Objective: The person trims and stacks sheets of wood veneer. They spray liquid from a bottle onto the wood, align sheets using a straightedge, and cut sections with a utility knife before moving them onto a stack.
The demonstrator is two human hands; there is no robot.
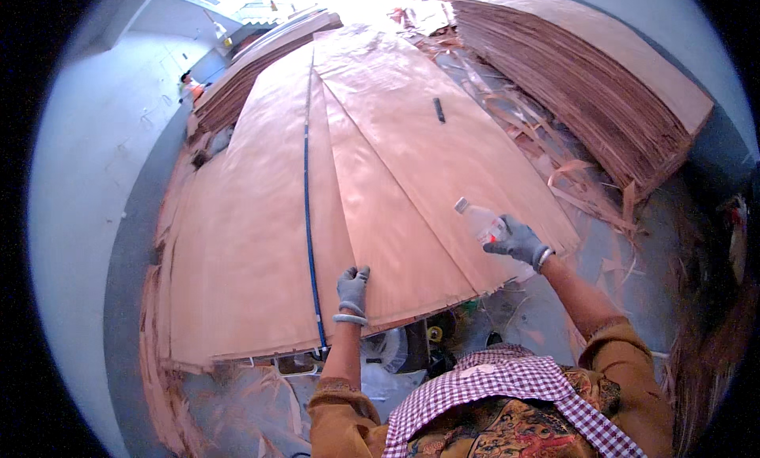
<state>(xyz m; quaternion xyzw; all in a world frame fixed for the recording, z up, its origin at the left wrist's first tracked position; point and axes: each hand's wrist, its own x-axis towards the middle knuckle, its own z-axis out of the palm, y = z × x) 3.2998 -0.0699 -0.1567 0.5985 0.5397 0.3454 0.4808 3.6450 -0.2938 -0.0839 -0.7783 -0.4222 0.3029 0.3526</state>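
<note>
My right hand (518, 243), in a grey glove, grips a clear plastic bottle (477, 219) with a whitish cap and a bit of red on it. The bottle is tilted over the right part of a broad stack of thin wood veneer sheets (245, 212). My left hand (352, 290), also gloved in grey, is at the near end of the stack with its fingers curled closed, beside the edge of an overlapping veneer strip (368, 212). Whatever those fingers hold is hidden. A long, narrow dark blue bar (308, 197) lies lengthwise on the sheets, left of that strip.
A small black object (438, 110) lies farther up the sheets. Another tall veneer stack (586, 78) stands at the right, and one more (265, 58) at the far left. Torn veneer scraps (582, 185) litter the floor. A person (190, 86) is at the far left.
</note>
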